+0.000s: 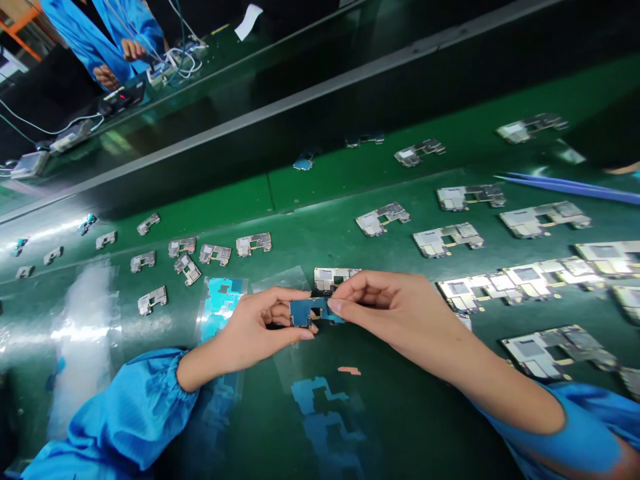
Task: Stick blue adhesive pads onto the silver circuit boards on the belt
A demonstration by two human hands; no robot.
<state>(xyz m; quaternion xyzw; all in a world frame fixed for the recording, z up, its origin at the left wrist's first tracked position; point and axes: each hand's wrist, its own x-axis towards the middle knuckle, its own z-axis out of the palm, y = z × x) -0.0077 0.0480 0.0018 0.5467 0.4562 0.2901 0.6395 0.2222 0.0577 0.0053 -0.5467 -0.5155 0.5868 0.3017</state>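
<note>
The person's left hand (253, 331) and right hand (385, 310) meet low in the middle of the frame, both closed in a pinch on a small, flat, notched blue board (303, 312). The left fingers curl around its left end, while the right thumb and forefinger grip its right end, so neither hand is clearly nearer. The board is held just above the mat, between the fingertips. Its long axis runs across the frame, roughly from left to right and tilted slightly downward to the right, with its narrower end pointing toward the right hand.

Just beyond the fingers, at the far edge of the right hand, lies a rectangular silver-shielded circuit board (330, 279). Rows of similar silver metal boards (543, 219) spread across the dark green mat (400, 427) to the right and upper left. Long blue tweezers (570, 188) lie at the right edge. Clear plastic sheets carrying cyan film shapes (223, 303) lie under and left of the hands. Loose, gathered blue sleeves (125, 410) cover both forearms. In the upper left corner, another person's blue-sleeved hands (133, 50) appear beside white cables (183, 61).
</note>
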